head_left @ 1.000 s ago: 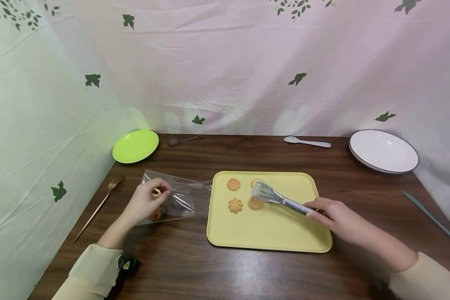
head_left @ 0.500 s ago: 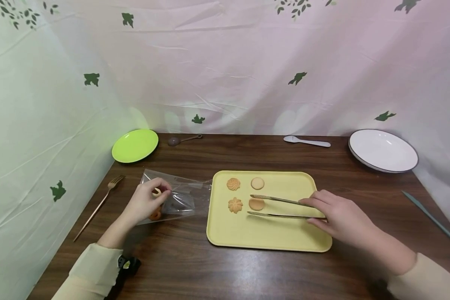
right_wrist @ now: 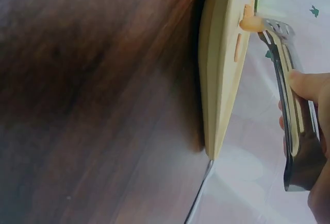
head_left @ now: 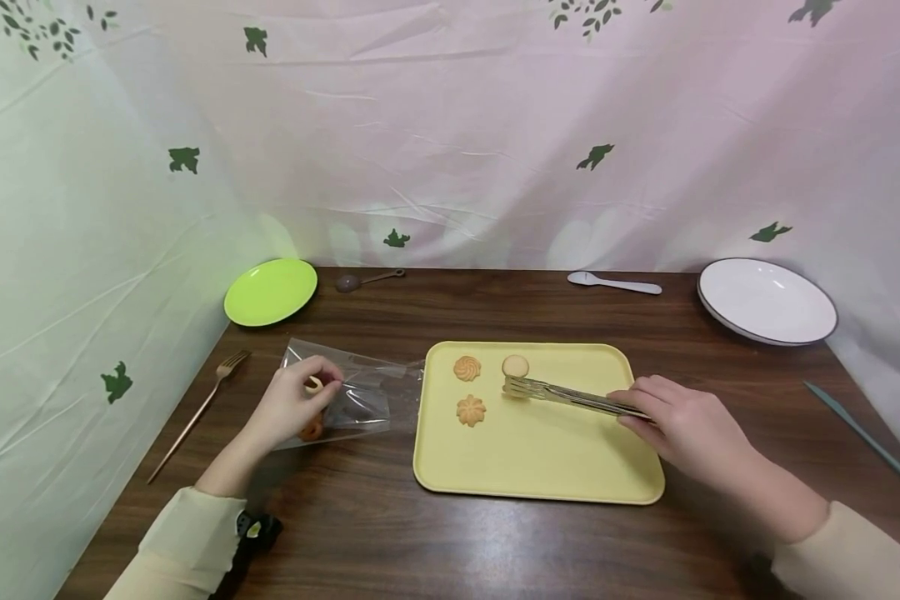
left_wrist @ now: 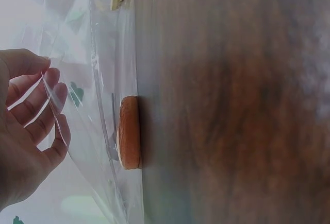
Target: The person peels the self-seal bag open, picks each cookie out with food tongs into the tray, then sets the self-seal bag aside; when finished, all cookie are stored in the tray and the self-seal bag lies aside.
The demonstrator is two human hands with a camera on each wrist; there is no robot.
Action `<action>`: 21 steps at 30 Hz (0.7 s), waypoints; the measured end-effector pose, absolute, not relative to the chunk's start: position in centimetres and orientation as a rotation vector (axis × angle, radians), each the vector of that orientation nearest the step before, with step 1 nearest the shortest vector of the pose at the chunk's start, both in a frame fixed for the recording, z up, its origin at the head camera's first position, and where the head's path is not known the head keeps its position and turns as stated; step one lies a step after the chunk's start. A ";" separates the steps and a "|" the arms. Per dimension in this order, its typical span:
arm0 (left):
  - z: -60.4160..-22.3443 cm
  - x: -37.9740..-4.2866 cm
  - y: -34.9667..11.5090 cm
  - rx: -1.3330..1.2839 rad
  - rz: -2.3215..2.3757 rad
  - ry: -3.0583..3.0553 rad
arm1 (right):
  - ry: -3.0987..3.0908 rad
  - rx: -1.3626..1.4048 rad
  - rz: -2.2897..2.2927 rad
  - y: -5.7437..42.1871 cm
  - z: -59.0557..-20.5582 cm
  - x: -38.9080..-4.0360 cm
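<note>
My left hand [head_left: 288, 408] pinches the rim of a clear plastic bag [head_left: 363, 407] between thumb and fingers. Inside the bag lies a brown ring-shaped cookie [left_wrist: 130, 131], partly hidden by the hand in the head view. My right hand [head_left: 686, 423] grips metal tongs [head_left: 581, 399] over the yellow tray [head_left: 547, 467]. Between the tong tips, a round cookie [right_wrist: 251, 24] is held just above the tray. Still on the tray are a swirl cookie [head_left: 467, 368], a flower-shaped cookie [head_left: 471, 410] and a pale round cookie [head_left: 515, 365].
A green plate [head_left: 272, 292] and a copper fork [head_left: 198, 412] lie at the left. Along the back are a brown spoon [head_left: 349, 283] and a white spoon [head_left: 615, 284]. A white dish [head_left: 767, 302] and a teal knife [head_left: 866, 437] are on the right.
The tongs first pointed down at the round cookie, then spread around it, and now have closed on it and lifted it slightly. My left hand has stayed at the bag.
</note>
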State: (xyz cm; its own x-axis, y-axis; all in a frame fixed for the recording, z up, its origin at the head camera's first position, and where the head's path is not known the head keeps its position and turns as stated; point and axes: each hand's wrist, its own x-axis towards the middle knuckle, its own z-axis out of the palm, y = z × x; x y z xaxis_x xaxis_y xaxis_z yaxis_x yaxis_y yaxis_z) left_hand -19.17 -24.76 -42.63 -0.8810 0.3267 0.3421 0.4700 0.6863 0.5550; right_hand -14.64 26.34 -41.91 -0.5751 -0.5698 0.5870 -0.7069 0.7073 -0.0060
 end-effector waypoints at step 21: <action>-42.6 -19.2 -24.8 -0.633 -0.986 -2.682 | -2.623 0.889 0.329 26.8 -41.7 -14.8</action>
State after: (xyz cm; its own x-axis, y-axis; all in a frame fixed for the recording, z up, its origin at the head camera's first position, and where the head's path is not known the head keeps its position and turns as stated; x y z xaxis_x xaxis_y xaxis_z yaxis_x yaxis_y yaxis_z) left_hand -19.16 -24.78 -42.63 -0.8846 0.3199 0.3392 0.4635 0.6832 0.5643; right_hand -14.85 26.78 -41.66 -0.7415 -0.5402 0.3980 -0.6217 0.7762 -0.1047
